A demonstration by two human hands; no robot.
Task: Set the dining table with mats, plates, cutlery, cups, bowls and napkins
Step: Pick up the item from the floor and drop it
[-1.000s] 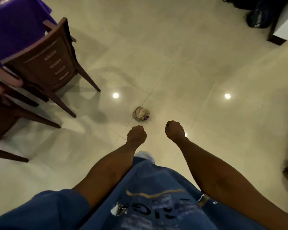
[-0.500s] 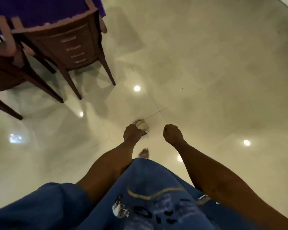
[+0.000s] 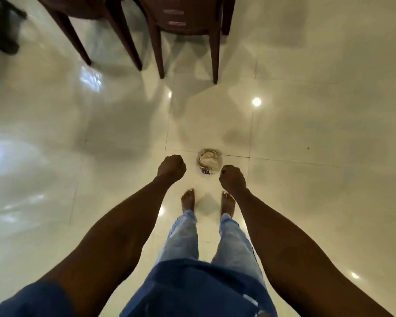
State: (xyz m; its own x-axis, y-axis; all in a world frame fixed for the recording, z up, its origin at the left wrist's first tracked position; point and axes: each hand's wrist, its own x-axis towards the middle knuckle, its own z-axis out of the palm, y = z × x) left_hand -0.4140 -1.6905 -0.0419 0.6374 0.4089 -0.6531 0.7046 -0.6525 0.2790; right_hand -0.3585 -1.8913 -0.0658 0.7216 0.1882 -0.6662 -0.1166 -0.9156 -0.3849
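A crumpled pale wrapper or napkin [image 3: 209, 161] lies on the glossy cream floor tiles, just ahead of my bare feet. My left hand [image 3: 172, 168] hangs to its left as a fist, fingers curled and holding nothing. My right hand [image 3: 232, 179] hangs just right of the crumpled piece, also curled into a fist with nothing in it. Neither hand touches the piece. No table, mats, plates or cutlery are in view.
Two dark brown chairs stand ahead, one chair [image 3: 185, 21] at top centre and another chair's legs [image 3: 96, 33] to its left. A dark blurred object [image 3: 0, 30] sits at the far left. Ceiling lights reflect off the floor [image 3: 329, 133].
The view has turned and tipped down: the chairs moved from upper left to top centre, and the crumpled piece now lies between my fists. Both hands stayed curled.
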